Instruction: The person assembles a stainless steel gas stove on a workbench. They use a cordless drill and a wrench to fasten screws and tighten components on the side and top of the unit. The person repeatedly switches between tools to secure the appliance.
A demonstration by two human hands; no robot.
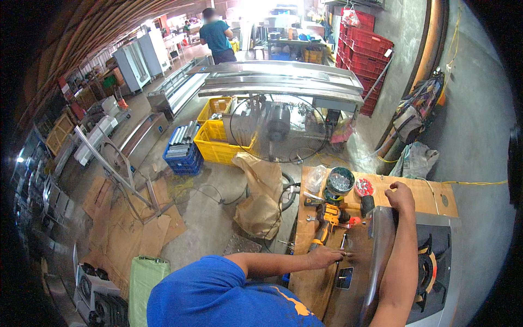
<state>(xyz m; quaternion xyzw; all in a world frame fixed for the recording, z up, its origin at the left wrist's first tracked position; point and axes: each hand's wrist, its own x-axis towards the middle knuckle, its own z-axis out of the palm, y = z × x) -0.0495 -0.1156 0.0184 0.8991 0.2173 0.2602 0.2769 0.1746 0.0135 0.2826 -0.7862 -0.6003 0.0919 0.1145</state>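
My left hand (326,256) is closed at the edge of a steel sheet-metal piece (384,231), its fingers around something small that I cannot make out. A thin metal rod (344,241) lies just beyond its fingertips. My right hand (401,196) is raised past the steel piece's far end, fingers curled together; what they hold, if anything, is hidden. Left of it sits a round tub of small red and white parts (364,187). Beside that stands a dark tub of metal screws (340,182). A yellow and black cordless drill (329,216) lies beyond my left hand, near a black-headed mallet (368,205).
A gas stove top (436,261) lies right of my right forearm on the wooden bench (436,191). Left of the bench are a brown sack (259,193), a large fan (279,125), a yellow crate (218,144) and a blue crate (182,163). A person (216,38) stands far back.
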